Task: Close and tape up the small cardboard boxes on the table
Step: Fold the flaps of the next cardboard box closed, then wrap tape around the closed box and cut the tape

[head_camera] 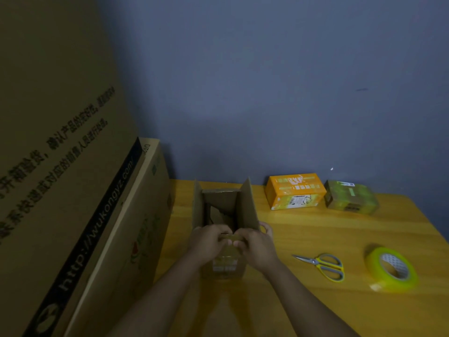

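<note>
both hands pinch the near flap of the small open brown cardboard box [224,224]: the left hand [209,239] and the right hand [255,244] curl their fingers over its top edge, side by side and almost touching. the box stands upright just beyond the hands, its side flaps raised, its long axis running away from the person. the roll of yellow-green tape [392,269] and the yellow-handled metal scissors [323,265] lie flat on the smooth yellow wooden table [303,234], nearer the right hand. an orange printed carton [295,190] and a taped-over box [351,197] sit by the wall.
</note>
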Demonstrator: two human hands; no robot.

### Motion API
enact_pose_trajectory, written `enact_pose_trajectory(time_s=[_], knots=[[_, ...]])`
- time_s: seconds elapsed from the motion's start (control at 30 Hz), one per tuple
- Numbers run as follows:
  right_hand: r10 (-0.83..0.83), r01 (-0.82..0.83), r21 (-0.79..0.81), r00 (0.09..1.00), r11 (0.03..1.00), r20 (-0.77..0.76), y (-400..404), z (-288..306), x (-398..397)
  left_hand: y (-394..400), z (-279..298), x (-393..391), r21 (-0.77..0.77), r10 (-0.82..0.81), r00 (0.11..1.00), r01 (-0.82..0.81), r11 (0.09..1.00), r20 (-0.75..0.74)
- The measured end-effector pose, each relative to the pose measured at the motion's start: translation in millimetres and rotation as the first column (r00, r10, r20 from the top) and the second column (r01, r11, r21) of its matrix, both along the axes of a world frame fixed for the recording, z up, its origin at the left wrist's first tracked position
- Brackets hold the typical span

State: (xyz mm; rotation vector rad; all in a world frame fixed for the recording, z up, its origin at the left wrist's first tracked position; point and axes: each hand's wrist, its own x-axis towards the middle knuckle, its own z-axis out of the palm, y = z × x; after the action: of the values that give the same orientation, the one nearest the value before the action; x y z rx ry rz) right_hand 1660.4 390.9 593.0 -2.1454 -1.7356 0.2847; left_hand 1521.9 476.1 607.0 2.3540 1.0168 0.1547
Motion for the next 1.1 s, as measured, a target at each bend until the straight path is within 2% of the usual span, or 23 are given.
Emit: enact_pose_trajectory(time_s=[0.27, 0.43, 0.6, 0.7, 0.77, 0.87, 0.97, 1.1], knots=[[-0.039, 0.039, 0.007, 0.998, 0.999, -0.048, -1, -3, 1, 5, 4, 4, -0.164, 0.101, 0.995, -0.097, 0.982, 0.014], [-0.059, 0.061, 0.034, 0.996, 0.998, -0.06, -5, -6, 5, 6, 4, 7, -0.139, 0.078, 0.996, -0.082, 0.987, -0.033], [-0.01, 0.025, 0.182, 0.997, 0.983, -0.08, -9, -4, 8, 9, -3, 10, -0.187, 0.002, 0.996, -0.019, 0.982, -0.089], [-0.036, 0.083, 0.356, 0.99, 0.931, -0.136, -17, -1, 11, 14, -4, 11, -0.268, 0.025, 0.996, -0.045, 0.962, -0.081], [-0.112, 0.185, 0.413, 0.974, 0.892, -0.195, -25, 0, 16, 16, 1, 15, -0.194, 0.088, 0.996, -0.09, 0.977, -0.019], [-0.244, 0.328, 0.399, 0.938, 0.856, -0.245, -36, -2, 26, 13, 14, 30, 0.042, 0.095, 0.983, -0.103, 0.994, 0.157], [-0.353, 0.446, 0.351, 0.887, 0.823, -0.299, -55, -9, 41, 0, 22, 58, 0.123, 0.002, 0.962, -0.037, 0.992, 0.273], [-0.488, 0.577, 0.248, 0.805, 0.778, -0.338, -96, -27, 65, -34, 19, 105, 0.159, -0.191, 0.941, 0.151, 0.976, 0.279]])
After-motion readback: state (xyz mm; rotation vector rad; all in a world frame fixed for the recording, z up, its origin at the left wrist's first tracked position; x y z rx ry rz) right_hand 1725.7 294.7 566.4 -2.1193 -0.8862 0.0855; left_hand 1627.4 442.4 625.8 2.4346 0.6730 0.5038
